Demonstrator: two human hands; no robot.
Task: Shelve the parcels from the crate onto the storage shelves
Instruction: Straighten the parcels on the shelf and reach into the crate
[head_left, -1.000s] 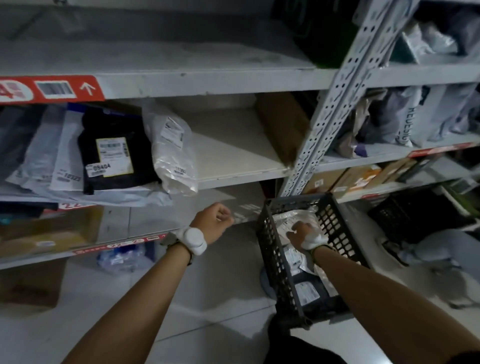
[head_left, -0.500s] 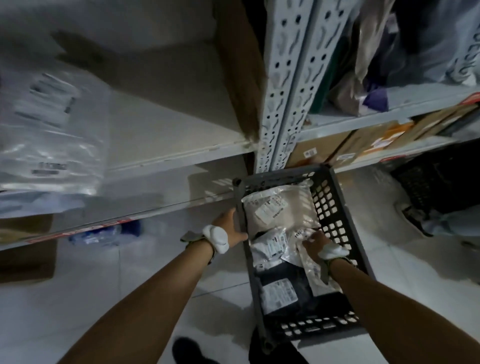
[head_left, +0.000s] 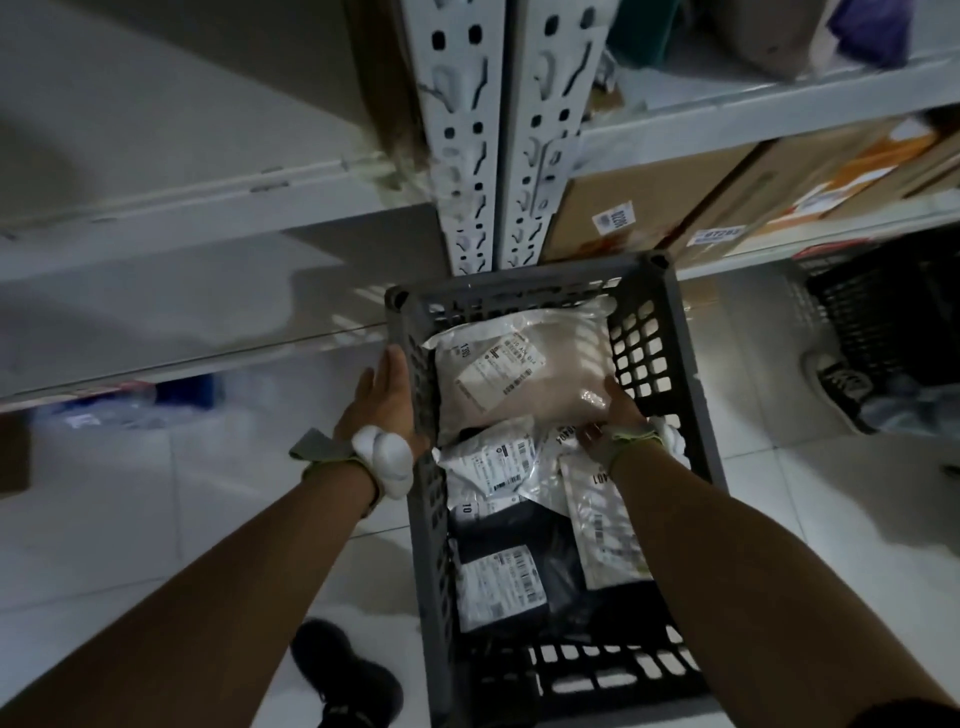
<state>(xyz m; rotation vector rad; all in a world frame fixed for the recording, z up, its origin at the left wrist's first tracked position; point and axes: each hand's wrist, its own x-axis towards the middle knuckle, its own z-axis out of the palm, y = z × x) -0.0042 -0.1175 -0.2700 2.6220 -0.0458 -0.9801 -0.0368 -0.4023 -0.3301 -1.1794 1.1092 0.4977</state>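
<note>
Fingers (head_left: 393, 366) of the left hand (head_left: 382, 402) lie straight along the left wall of the crate (head_left: 519, 288), steadying it; the right hand (head_left: 618, 410) curls round the pale parcel (head_left: 519, 374) at the crate's far end, probably to lift it.

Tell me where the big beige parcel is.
In the head view, the beige parcel lies at the far end of the crate, the right hand touching its near-right corner.

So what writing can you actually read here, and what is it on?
"A01": white parcel, right side of the crate.
"10": small white parcel beside it.
Handwritten number on the pale parcel: too blurred to be sure.
Printed parcel labels and the stickers on the boxes: too small or blurred to read.
</note>
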